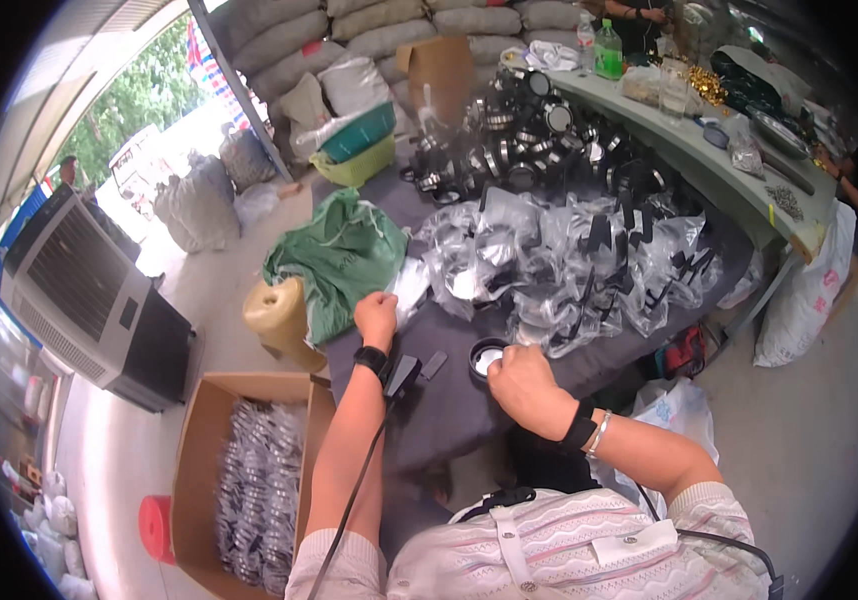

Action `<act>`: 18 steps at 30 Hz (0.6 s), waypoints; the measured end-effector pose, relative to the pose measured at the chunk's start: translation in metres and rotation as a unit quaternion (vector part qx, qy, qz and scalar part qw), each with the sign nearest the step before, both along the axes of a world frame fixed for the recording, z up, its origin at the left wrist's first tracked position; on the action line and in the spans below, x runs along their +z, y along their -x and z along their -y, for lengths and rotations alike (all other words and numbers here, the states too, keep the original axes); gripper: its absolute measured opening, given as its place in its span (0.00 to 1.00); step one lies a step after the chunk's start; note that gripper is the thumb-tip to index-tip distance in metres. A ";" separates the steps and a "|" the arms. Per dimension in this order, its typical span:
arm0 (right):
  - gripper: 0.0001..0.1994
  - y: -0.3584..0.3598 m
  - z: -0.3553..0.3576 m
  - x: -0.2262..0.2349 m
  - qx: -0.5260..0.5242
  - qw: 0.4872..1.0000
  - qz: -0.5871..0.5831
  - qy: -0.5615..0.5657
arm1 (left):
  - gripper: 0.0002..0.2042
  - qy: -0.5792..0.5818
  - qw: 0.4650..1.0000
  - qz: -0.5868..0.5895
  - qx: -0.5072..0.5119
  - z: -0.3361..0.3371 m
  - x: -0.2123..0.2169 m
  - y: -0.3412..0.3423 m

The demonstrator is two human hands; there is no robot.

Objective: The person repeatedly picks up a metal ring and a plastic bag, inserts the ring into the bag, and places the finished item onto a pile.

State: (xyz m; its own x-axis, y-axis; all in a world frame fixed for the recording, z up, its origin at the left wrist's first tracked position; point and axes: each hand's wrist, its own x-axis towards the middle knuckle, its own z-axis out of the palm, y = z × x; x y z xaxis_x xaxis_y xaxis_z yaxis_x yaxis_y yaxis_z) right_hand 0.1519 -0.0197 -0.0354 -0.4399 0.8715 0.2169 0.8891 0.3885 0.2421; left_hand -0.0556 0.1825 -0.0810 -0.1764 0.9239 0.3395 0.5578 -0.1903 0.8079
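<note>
On the dark cloth-covered table my right hand (pixel 531 392) has its fingers closed on the rim of a round black lid (pixel 479 372) with a pale, shiny middle. My left hand (pixel 377 322) is closed at the edge of a stack of white, thin plastic bags (pixel 410 285), beside a green woven sack (pixel 344 250). What its fingers pinch, if anything, is hidden. Two small dark pieces lie by my left wrist, one of them a flat grey block (pixel 435 365). Beyond my hands spreads a heap of clear-bagged parts (pixel 569 265), black and silver inside.
Behind the bagged heap are loose black-and-silver round parts (pixel 519 130). A cardboard box (pixel 194 460) of wrapped pieces stands at my left, near a yellow jug (pixel 277 312) and an air cooler (pixel 89 290). A bench (pixel 639 100) with bottles runs along the right; people stand behind it.
</note>
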 end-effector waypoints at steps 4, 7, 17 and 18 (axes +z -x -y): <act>0.07 -0.026 0.002 0.002 0.002 0.973 -0.227 0.049 | 0.08 -0.086 0.995 -0.041 0.026 0.009 0.014 0.024; 0.08 -0.040 0.001 0.008 0.040 0.864 -0.490 0.108 | 0.07 -0.121 0.992 -0.033 -0.005 0.033 0.038 0.020; 0.14 0.013 0.017 0.027 0.184 0.308 -0.847 0.393 | 0.05 -0.126 0.971 0.059 -0.196 0.152 0.097 -0.048; 0.13 0.018 0.017 0.024 0.193 0.272 -0.856 0.396 | 0.02 -0.134 0.962 0.077 -0.224 0.156 0.090 -0.049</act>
State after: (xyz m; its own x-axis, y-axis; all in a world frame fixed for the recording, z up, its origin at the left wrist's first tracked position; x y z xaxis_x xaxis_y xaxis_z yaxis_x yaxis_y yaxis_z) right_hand 0.1339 -0.0371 -0.0115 -0.3769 0.9036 0.2038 -0.7072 -0.1386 -0.6933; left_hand -0.0070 0.0261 0.0089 0.1525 0.8023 0.5771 0.2495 -0.5963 0.7630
